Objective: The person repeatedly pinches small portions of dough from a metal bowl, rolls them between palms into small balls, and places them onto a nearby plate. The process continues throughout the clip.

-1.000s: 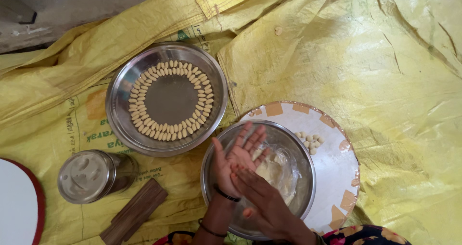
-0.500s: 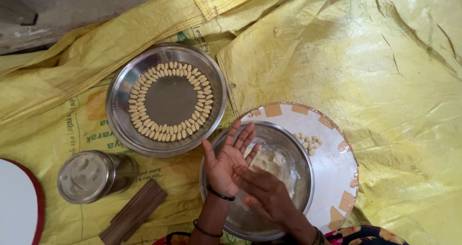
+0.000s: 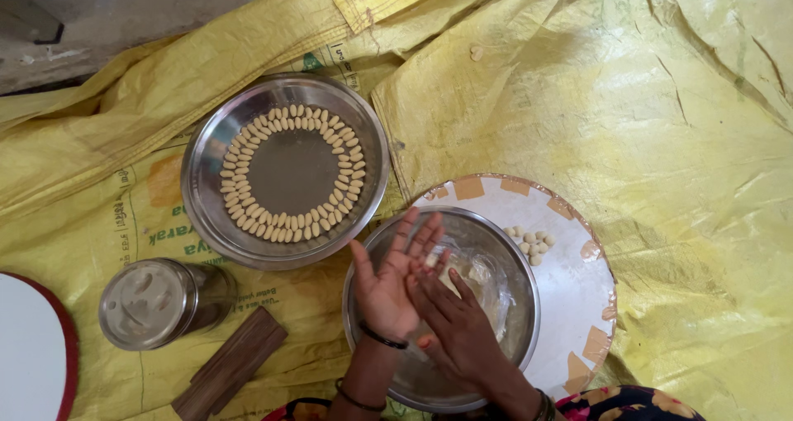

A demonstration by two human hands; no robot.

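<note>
Both hands work pressed together over a steel bowl of dough.

The left hand (image 3: 388,285) is open, palm up, fingers spread. The right hand (image 3: 454,326) lies flat across that palm; whether a piece sits between them cannot be told. Both are above the steel bowl (image 3: 520,305), which holds pale dough (image 3: 479,272) and rests on a round white board (image 3: 570,289). Small dough pieces (image 3: 533,241) lie on the board. A steel plate (image 3: 206,173) to the upper left carries a ring of shaped pieces (image 3: 285,227). A lidded steel jar (image 3: 157,301) and a wooden block (image 3: 231,371) lie on the yellow sheet (image 3: 619,99).
</note>
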